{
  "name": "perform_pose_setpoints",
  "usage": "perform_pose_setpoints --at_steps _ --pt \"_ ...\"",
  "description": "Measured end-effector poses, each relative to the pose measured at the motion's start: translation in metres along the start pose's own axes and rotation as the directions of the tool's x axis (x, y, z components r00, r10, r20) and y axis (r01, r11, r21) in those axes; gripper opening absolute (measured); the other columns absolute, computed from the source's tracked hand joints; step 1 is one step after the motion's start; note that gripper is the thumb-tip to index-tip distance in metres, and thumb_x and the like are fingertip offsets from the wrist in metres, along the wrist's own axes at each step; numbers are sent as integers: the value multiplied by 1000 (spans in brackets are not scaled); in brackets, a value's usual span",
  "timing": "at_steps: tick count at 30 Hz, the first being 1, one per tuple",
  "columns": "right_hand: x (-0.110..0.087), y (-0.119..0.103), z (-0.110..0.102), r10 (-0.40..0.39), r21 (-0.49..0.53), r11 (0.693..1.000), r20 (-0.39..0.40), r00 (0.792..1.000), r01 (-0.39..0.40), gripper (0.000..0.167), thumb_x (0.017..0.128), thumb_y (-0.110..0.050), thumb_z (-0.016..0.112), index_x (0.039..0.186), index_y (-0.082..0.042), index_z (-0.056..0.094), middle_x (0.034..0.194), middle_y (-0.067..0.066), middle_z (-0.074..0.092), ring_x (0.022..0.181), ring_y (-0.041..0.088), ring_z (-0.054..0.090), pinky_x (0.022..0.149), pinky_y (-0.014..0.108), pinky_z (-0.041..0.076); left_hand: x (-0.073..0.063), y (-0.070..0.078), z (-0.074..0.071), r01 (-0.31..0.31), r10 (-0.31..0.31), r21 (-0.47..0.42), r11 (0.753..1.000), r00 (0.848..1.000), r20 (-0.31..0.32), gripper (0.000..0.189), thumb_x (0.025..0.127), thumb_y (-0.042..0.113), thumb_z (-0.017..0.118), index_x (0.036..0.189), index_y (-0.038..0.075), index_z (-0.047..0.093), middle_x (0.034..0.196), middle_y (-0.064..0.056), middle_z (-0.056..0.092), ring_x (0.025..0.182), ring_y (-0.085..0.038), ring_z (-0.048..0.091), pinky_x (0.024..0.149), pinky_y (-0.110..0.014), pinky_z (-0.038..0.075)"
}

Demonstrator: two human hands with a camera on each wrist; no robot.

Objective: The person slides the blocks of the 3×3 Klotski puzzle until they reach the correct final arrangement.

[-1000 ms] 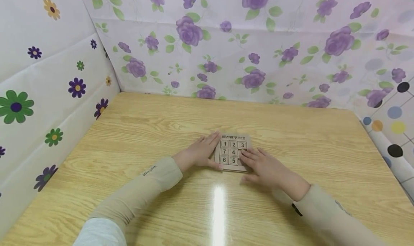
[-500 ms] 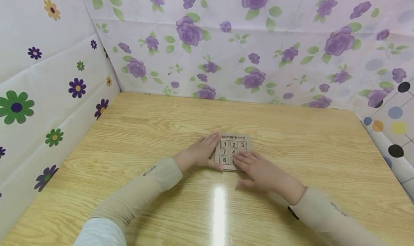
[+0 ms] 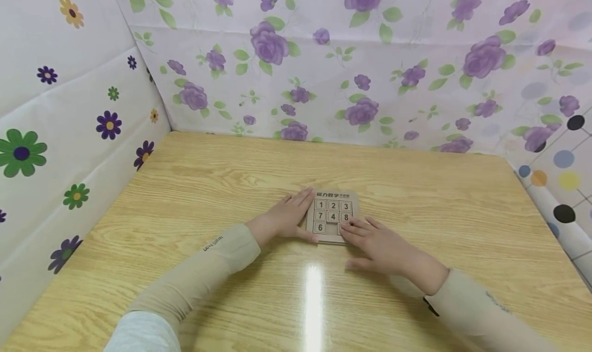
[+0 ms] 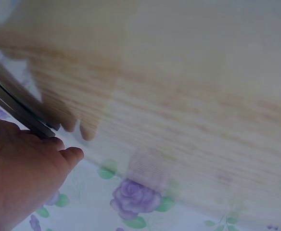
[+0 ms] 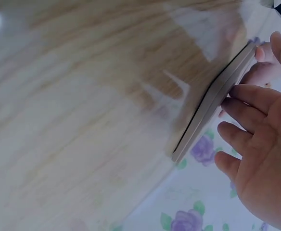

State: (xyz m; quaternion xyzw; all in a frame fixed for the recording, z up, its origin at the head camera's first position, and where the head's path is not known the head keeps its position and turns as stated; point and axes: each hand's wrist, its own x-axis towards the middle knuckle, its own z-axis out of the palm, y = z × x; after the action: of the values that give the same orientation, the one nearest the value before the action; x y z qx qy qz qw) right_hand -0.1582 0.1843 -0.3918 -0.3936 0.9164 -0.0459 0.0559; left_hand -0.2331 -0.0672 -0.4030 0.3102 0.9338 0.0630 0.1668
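A wooden sliding number puzzle [image 3: 355, 204] lies flat on the table in the head view. Its tiles read 1, 2, 3 on top, then 7, 4, 8, with the 6 tile [image 3: 320, 227] at lower left. Beside the 6 is a bare slot; the lower right tile is mostly covered. My left hand [image 3: 290, 217] rests along the board's left edge, fingers straight, thumb at the near corner. My right hand [image 3: 376, 243] touches the lower right tile with extended fingertips, its thumb apart from the board. Both wrist views show the board's edge by the fingers.
A glossy wood-grain table [image 3: 222, 177] carries a bright light reflection [image 3: 313, 300] nearer me. Behind it hangs a sheet with purple flowers [image 3: 268, 43]. A daisy-patterned sheet [image 3: 74, 151] stands at the left, and a dotted one [image 3: 564, 187] at the right.
My right hand has moved left over the lower middle tile, then back right. The 5 tile's lower middle place is now bare, and the 8 shows uncovered. My left hand stays still.
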Motion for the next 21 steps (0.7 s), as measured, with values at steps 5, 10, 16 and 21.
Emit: perform_pose_setpoints --at_steps 5,10,16,21 --pt "-4 1 -4 -1 -9 1000 -20 1000 1 67 90 -46 57 138 1 48 145 15 44 137 36 37 114 57 24 1 -1 0 0 0 12 1000 1000 -8 119 74 72 59 153 7 -2 160 -9 -6 148 -20 -2 121 -43 7" --pt "0 -3 -7 -4 -22 1000 -34 999 4 67 90 -46 59 138 0 48 145 14 46 136 36 38 114 56 26 -1 0 -1 -10 10 9 1000 1000 -14 118 75 71 60 153 5 0 160 -10 -4 148 -21 0 120 -44 8" --pt "16 -15 -6 -45 11 999 -10 999 45 73 90 -49 57 142 0 42 149 15 39 139 36 33 115 55 23 -1 0 -1 -7 7 8 1000 1000 -5 119 75 71 60 153 6 -2 160 -10 -6 148 -21 -1 121 -44 7" --pt "28 -23 -4 -64 30 998 26 998 63 77 89 -52 56 144 -1 38 152 13 35 141 34 29 117 54 20 0 0 1 -8 8 16 1000 1000 -6 119 75 73 58 153 6 -2 160 -9 -7 148 -21 -2 121 -44 7"
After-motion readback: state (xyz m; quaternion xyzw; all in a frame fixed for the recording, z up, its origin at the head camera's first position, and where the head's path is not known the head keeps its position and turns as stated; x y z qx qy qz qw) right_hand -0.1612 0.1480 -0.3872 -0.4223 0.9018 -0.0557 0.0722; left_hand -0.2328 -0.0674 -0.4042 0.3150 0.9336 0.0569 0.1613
